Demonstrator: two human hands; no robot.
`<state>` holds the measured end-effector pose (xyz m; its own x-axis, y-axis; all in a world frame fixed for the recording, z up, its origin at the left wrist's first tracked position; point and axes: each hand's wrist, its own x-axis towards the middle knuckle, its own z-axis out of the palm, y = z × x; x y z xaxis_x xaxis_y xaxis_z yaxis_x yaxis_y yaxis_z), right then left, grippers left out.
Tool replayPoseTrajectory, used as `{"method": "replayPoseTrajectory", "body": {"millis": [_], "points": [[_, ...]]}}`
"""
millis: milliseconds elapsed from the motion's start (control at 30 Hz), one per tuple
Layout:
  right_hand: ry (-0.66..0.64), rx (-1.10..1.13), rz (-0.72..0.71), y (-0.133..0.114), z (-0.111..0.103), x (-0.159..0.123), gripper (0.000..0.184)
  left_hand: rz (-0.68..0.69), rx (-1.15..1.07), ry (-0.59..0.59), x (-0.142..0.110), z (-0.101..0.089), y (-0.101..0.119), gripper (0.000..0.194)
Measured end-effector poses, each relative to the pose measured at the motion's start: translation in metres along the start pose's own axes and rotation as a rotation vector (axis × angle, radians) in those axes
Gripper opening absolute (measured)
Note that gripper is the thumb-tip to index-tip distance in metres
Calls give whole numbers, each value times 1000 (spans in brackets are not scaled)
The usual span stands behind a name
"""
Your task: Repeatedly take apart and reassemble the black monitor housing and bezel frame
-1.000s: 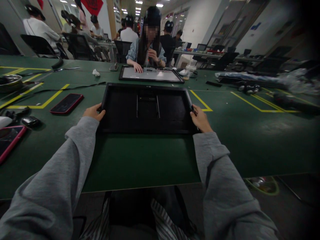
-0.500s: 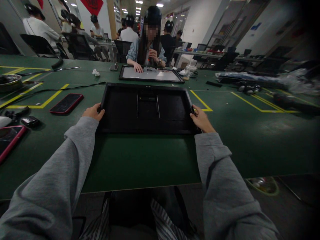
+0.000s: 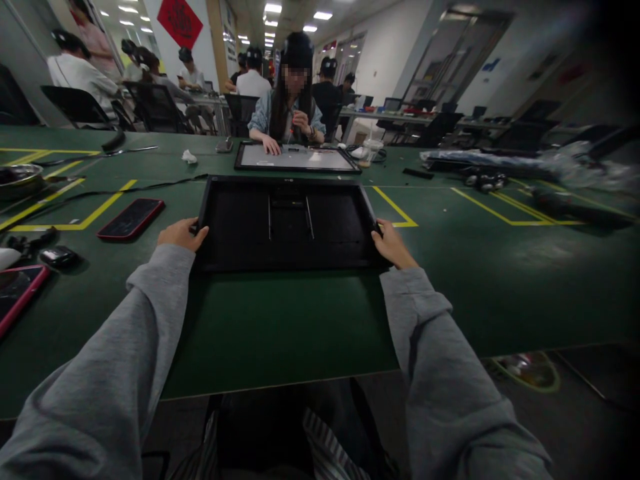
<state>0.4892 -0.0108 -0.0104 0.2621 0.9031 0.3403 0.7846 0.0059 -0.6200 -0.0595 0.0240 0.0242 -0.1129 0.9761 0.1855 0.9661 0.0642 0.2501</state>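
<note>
A black rectangular monitor housing [image 3: 235, 227] with a raised rim lies in front of me on the green table [image 3: 280, 327]. Two thin metal strips run along its recessed middle. My left hand [image 3: 181, 235] is closed on its left edge, thumb on top. At the opposite edge, my right hand [image 3: 393, 244] grips the rim the same way. The fingers beneath the rim are hidden on both sides. Just beyond the housing's far edge lies a framed display panel [image 3: 310, 160], with a co-worker's hand [image 3: 271, 145] resting on it.
To the left are a red-edged phone [image 3: 131, 219], a second phone [image 3: 20, 293] and a metal bowl [image 3: 23, 179]. A crumpled tissue [image 3: 189, 157] lies further back. Plastic-wrapped parts [image 3: 480, 161] and a dark power tool [image 3: 575, 207] are at the right. Yellow tape marks the tabletop.
My view has tilted up slightly, so the table scene sits a little lower and further left. Both hands keep their hold on the housing, which looks nearly unmoved on the table.
</note>
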Motion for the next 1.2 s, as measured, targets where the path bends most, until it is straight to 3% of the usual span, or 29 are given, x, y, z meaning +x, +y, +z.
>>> {"method": "replayPoseTrajectory", "body": {"millis": [267,800,1200], "points": [[70,-42,-68,-8,1,-3,54,45,33,56,-4,-2,6,57],[30,-116,-53,-4,1,-2,54,0,123,-15,-1,2,4,57],[22,-89,-2,-10,6,-8,59,-82,-56,-31,2,15,0,55]]}}
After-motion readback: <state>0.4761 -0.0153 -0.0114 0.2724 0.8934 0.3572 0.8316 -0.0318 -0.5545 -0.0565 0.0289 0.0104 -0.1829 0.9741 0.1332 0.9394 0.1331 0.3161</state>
